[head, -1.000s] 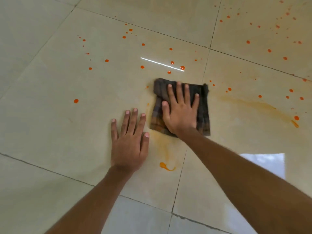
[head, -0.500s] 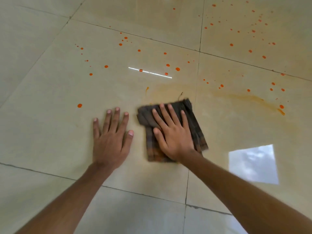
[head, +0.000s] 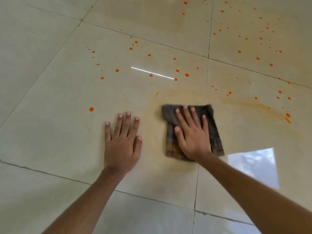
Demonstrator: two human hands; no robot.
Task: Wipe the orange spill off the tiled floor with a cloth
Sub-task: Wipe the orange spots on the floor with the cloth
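Pressing cloth (head: 215, 135) to tiled floor (head: 59, 132) with spread right hand (head: 192, 141); resting spread left hand (head: 122, 146) beside; orange spill (head: 186, 75) beyond.

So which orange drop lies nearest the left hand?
The lone round orange drop beyond the little finger of the left hand; all others lie farther away.

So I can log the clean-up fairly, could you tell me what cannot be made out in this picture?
Head view:
Glossy beige floor tile under the dark checked folded cloth: hidden by it and the flat right hand pressing on it.
Tile under the flat left hand: covered.
Scattered orange droplets: reach the top edge, spread beyond unknown; far ones too small to count.
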